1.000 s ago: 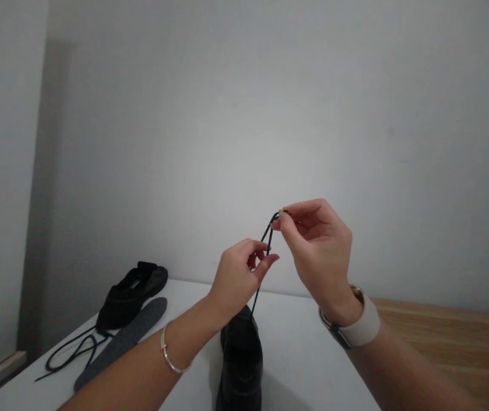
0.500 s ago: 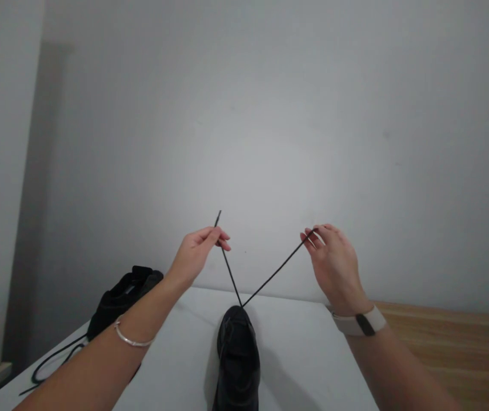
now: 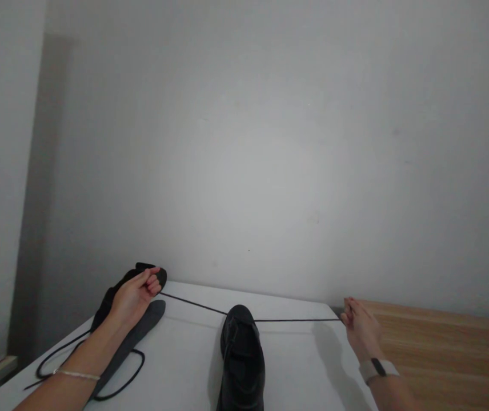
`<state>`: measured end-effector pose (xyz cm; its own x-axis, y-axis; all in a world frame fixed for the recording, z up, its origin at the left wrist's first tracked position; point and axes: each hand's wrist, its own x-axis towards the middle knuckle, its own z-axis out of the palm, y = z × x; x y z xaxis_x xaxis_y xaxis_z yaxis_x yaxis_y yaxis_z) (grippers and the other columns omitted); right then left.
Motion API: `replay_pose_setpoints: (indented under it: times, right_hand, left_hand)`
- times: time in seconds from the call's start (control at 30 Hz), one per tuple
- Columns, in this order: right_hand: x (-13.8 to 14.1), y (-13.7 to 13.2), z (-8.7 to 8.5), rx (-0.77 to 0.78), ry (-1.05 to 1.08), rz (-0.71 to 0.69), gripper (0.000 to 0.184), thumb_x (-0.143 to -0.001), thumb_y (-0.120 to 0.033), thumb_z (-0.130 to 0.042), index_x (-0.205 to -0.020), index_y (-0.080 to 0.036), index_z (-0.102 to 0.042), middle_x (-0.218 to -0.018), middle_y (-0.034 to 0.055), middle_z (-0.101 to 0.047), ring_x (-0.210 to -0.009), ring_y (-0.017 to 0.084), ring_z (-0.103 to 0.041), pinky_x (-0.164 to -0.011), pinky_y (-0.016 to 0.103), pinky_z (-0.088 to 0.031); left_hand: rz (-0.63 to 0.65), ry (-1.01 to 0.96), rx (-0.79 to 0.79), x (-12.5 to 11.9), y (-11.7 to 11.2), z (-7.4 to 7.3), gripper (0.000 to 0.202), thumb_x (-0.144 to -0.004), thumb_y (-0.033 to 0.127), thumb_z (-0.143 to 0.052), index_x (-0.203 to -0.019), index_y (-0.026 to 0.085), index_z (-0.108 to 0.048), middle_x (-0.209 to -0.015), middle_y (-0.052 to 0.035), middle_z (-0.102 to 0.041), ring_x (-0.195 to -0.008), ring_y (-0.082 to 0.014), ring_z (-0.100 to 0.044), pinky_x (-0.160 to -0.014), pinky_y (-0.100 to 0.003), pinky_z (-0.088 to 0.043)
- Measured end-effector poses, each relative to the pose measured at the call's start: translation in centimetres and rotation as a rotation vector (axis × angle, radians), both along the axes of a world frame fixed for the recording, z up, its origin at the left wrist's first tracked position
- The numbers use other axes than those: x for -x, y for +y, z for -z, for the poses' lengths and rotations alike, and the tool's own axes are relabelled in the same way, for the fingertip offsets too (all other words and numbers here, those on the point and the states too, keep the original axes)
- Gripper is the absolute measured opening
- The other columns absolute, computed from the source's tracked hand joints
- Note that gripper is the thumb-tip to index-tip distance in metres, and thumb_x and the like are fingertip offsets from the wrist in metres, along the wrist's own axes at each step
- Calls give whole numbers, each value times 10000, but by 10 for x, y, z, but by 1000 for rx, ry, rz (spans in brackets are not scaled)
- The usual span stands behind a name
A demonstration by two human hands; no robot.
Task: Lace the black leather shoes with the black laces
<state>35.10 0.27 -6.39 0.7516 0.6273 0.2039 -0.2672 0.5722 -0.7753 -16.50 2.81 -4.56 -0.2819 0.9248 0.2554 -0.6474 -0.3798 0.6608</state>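
Left hand [image 3: 135, 292] and right hand [image 3: 362, 328], well apart, each gripped one side of the black shoelace [image 3: 296, 320], taut across the black shoe [image 3: 244, 365] on the bench [image 3: 184, 354]; no bow formed yet.

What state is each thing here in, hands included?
Left hand: closed on the lace.
Right hand: closed on the lace.
Lace: stretched straight.
Near shoe: upright.
Far shoe: partly hidden by the left hand.
Insole: lying flat, partly covered.
Other lace: loosely curled.
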Motion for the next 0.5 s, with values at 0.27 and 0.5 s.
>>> replay_pose_setpoints:
  times: [0.27, 0.5]
  right_hand:
    - [0, 0, 35, 115, -143, 114, 339, -504, -369, -732, -746, -156, -631, -550, -56, -528, -433, 67, -413, -376, 187, -354]
    - [85, 8, 19, 93, -707, -453, 306, -674, -401, -710, -865, -163, -719, -712, 13, -651, -525, 99, -480, -491, 233, -402]
  left_hand:
    - [-179, 343, 96, -6, 9, 32, 328, -729, 423, -633, -853, 119, -649, -457, 118, -289, -343, -34, -202, -334, -149, -129]
    - [-62, 1128, -80, -76, 20, 28, 414, -718, 544, -571, -696, 150, -697, -472, 29, -526, -468, -133, -472, -461, -228, -316]
